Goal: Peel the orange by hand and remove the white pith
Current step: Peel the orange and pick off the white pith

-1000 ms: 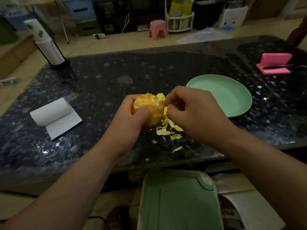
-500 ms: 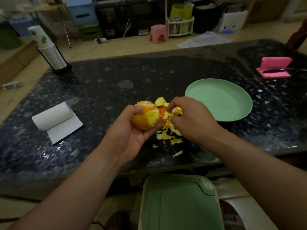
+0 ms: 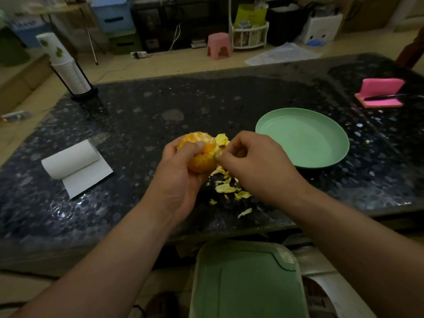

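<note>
Dim room, tan floor [image 3: 179, 63], pink stool [image 3: 219, 45], dark speckled table [image 3: 206, 99].

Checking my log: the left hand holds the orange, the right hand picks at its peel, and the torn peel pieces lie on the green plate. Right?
One slip. The head view shows the torn peel pieces on the dark table beside the green plate, not on it. The left hand does hold the orange; the right hand picks at its peel.

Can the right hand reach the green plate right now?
Probably yes. The round pale green plate lies just right of the right hand on the dark speckled table, with only bare tabletop between them. It pinches a bit of yellow peel on the partly peeled orange, so it must let go first.
</note>
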Action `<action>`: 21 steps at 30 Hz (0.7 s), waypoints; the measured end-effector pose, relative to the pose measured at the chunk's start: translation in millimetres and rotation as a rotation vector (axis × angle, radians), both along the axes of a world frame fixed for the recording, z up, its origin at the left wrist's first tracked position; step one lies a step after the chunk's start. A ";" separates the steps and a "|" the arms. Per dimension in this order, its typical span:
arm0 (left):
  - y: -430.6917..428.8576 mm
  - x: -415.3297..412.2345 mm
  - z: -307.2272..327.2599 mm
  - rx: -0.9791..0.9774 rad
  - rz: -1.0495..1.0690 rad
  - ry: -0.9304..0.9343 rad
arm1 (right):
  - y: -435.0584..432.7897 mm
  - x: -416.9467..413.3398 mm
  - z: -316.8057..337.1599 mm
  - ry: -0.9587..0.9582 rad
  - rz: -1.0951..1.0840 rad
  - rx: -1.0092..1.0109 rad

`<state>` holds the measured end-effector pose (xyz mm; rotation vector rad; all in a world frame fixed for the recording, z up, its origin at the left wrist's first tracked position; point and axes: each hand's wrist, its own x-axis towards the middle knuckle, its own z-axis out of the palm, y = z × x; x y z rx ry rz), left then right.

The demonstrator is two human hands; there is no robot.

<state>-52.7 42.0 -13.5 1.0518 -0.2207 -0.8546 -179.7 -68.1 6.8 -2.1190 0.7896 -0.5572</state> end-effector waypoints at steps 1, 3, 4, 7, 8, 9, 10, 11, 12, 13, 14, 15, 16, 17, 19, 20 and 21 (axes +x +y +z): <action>-0.7 -0.7 -0.8 0.004 0.005 -0.022 | 0.3 -0.5 0.7 0.001 0.006 0.009; -1.4 -1.0 -2.5 0.013 0.012 -0.065 | 1.5 0.0 1.9 -0.002 0.028 0.040; -1.5 -1.1 -3.2 0.020 0.017 -0.095 | 2.0 0.4 2.0 -0.002 0.032 0.054; -1.3 -4.2 -3.7 0.070 0.029 -0.216 | 3.2 1.7 1.5 -0.003 0.038 0.075; -1.6 -5.8 -3.7 0.084 0.038 -0.257 | 3.7 2.0 1.5 -0.005 0.038 0.079; -1.9 -7.3 -3.3 0.094 0.049 -0.295 | 4.2 2.2 1.6 -0.009 0.038 0.086; -2.0 -8.7 -3.0 0.106 0.060 -0.337 | 4.6 2.3 1.8 -0.013 0.036 0.095; -2.3 -9.8 -3.2 0.117 0.070 -0.378 | 5.0 2.6 2.1 -0.016 0.034 0.103; -2.2 -10.8 -3.3 0.126 0.077 -0.418 | 5.3 2.5 2.4 -0.019 0.032 0.106; -2.0 -11.9 -3.5 0.131 0.078 -0.452 | 5.6 2.5 2.6 -0.020 0.030 0.107; -1.6 -13.1 -3.5 0.135 0.076 -0.477 | 5.6 2.3 2.9 -0.020 0.028 0.107; -0.9 -14.3 -3.7 0.136 0.075 -0.490 | 5.8 2.1 3.4 -0.020 0.024 0.107; -0.1 -15.2 -3.7 0.138 0.074 -0.496 | 6.1 1.8 4.0 -0.020 0.018 0.113; 0.2 -15.8 -3.7 0.137 0.074 -0.497 | 6.3 1.3 4.6 -0.020 0.013 0.123; 0.3 -16.8 -2.9 0.134 0.071 -0.486 | 6.8 0.2 5.7 -0.027 0.013 0.153; 0.1 -16.9 -2.2 0.130 0.071 -0.468 | 7.0 -0.4 6.2 -0.036 0.018 0.174; -0.1 -16.5 -1.2 0.120 0.070 -0.430 | 7.1 -0.8 6.5 -0.049 0.025 0.200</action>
